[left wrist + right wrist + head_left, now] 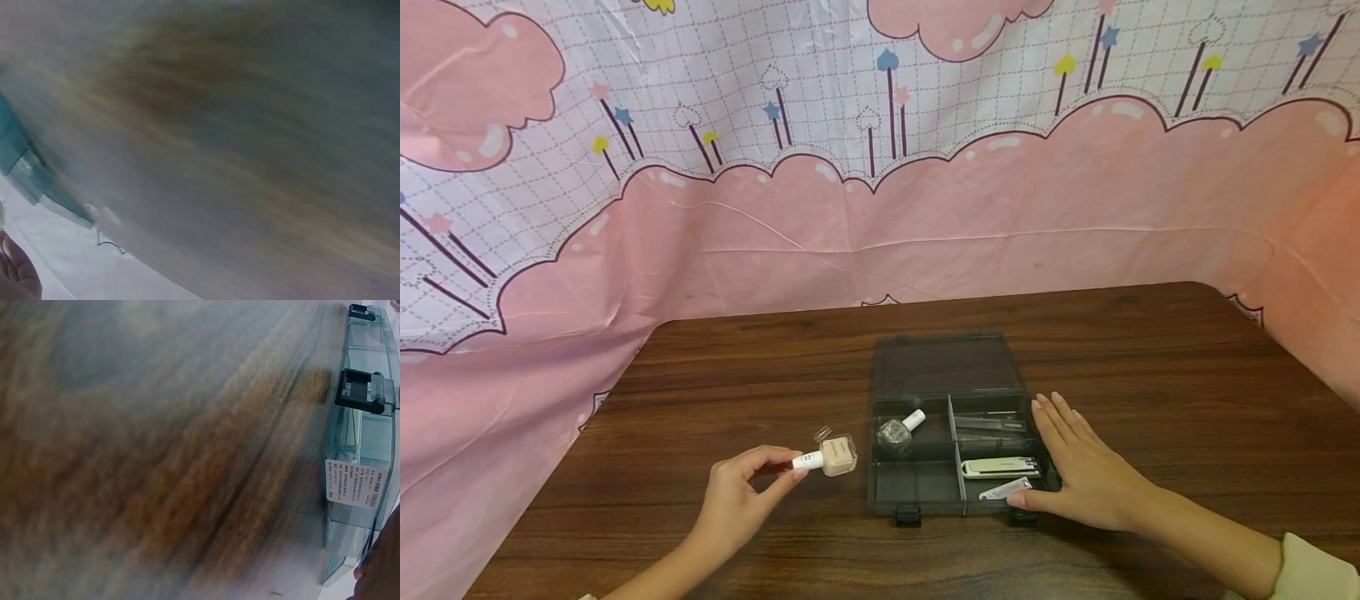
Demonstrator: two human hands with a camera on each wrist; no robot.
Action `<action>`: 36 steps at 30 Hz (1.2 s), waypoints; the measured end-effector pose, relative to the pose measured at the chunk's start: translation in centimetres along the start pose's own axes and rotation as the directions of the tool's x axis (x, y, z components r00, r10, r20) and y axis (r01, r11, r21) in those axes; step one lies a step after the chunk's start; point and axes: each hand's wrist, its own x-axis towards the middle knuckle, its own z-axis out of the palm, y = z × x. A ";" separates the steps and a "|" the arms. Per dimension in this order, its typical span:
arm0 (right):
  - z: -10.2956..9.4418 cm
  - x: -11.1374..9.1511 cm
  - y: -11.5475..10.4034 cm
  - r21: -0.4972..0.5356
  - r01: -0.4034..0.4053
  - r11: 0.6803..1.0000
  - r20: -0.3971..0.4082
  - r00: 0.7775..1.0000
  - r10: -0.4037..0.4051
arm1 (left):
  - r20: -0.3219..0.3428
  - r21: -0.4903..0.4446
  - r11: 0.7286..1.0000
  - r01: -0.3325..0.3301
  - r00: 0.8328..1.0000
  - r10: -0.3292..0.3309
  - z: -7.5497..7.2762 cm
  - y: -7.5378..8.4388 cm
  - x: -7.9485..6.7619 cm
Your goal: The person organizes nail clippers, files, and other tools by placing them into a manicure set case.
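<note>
Pinching the white cap point(808, 460) of a beige nail-polish bottle point(837, 456), the left hand point(748, 492) holds it just off the left edge of an open divided box point(917, 487). The right hand point(1090, 482), fingers straight, lies along the box's right edge, thumb by the near corner. A glittery bottle point(894, 437) slants in the far left compartment; a pale green clipper point(1000, 468) (with a smaller clipper point(1000, 490) beside it) occupies the near right. The lid point(947, 367) lies toward the desk's point(737, 358) far edge.

On a dark, probably wooden table point(752, 367), an open compartment box point(921, 483).
</note>
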 end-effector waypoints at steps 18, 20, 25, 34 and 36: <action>-0.1 0.2 -0.1 -0.006 0.005 1.000 0.003 1.000 -0.005 | 0.023 -0.155 0.981 0.119 0.993 -0.117 4.2 1.8 2.7; -0.1 0.2 -0.1 -0.005 0.005 1.000 0.007 1.000 -0.005 | 0.034 -0.174 0.972 0.155 0.988 -0.152 4.7 2.0 3.1; -0.1 0.1 -0.1 0.001 0.000 1.000 0.014 1.000 0.000 | 0.066 -0.164 0.962 0.216 0.976 -0.208 6.3 2.6 4.1; 0.0 0.0 0.0 -0.012 0.006 1.000 -0.003 1.000 -0.006 | 0.117 -0.086 0.982 0.170 0.980 -0.159 8.6 3.6 5.4; 0.0 0.0 0.0 -0.017 0.008 1.000 -0.005 1.000 -0.008 | 0.135 -0.064 0.985 0.158 0.980 -0.149 9.0 3.7 5.6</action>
